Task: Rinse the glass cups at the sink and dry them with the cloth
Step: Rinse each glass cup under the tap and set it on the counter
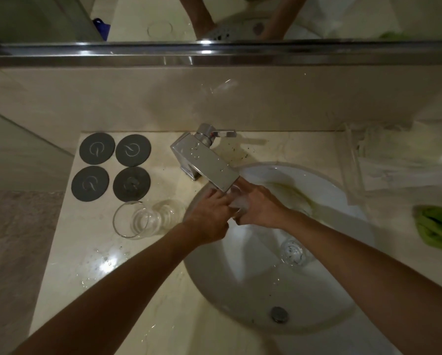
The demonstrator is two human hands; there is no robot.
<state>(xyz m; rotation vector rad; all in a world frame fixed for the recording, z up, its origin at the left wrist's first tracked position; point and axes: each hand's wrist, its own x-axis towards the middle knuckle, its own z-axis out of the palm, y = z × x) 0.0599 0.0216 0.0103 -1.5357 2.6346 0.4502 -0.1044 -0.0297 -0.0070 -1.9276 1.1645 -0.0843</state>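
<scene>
Under the chrome faucet (204, 162) spout, my left hand (209, 219) and my right hand (259, 208) both grip one glass cup (238, 202), mostly hidden between the fingers, with water running over it. Two more glass cups stand on the counter left of the basin: one (133, 220) nearer the front, another (168, 213) just behind it. A further glass cup (294, 252) lies inside the white sink (253, 303). The green cloth (437, 226) lies crumpled on the counter at the far right.
Several dark round coasters (112, 166) sit on the counter at the back left. A clear plastic tray (394, 160) with packets stands at the back right. Water drops lie on the counter (107, 265). The drain (278, 313) is near the sink's front. A mirror edge (214, 53) runs above.
</scene>
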